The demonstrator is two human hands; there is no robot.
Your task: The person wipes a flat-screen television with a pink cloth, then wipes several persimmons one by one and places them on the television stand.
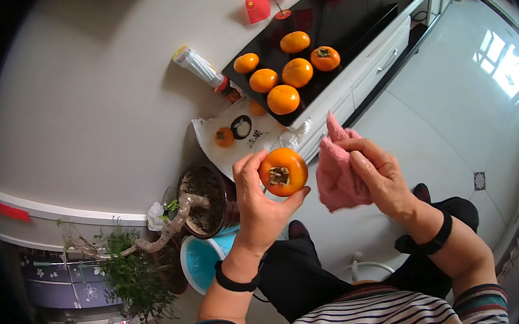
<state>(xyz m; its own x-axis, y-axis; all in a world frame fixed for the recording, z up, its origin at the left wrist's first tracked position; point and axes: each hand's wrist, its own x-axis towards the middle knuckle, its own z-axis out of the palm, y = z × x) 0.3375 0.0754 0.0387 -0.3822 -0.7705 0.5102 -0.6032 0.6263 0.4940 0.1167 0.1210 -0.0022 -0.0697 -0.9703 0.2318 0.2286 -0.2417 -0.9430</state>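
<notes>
My left hand [264,208] grips an orange persimmon [290,163] by its sides, the brown calyx facing up toward me. To its right, my right hand [383,178] pinches a pink cloth [338,178] between thumb and fingers; the cloth hangs bunched and apart from the fruit. Beyond the hands, several persimmons [297,72] stand on the glossy black top [342,4] of a white cabinet. A white plastic bag [266,138] lies below the cabinet's near end, with another persimmon [224,137] showing at its left part.
Left of my legs are a potted plant [205,202] with a thick bent trunk and a light-blue bucket [203,263]. A clear tube container [201,67] leans by the wall. Small red flags [258,8] stand at the cabinet's back. White drawers [381,61] face the tiled floor [428,113].
</notes>
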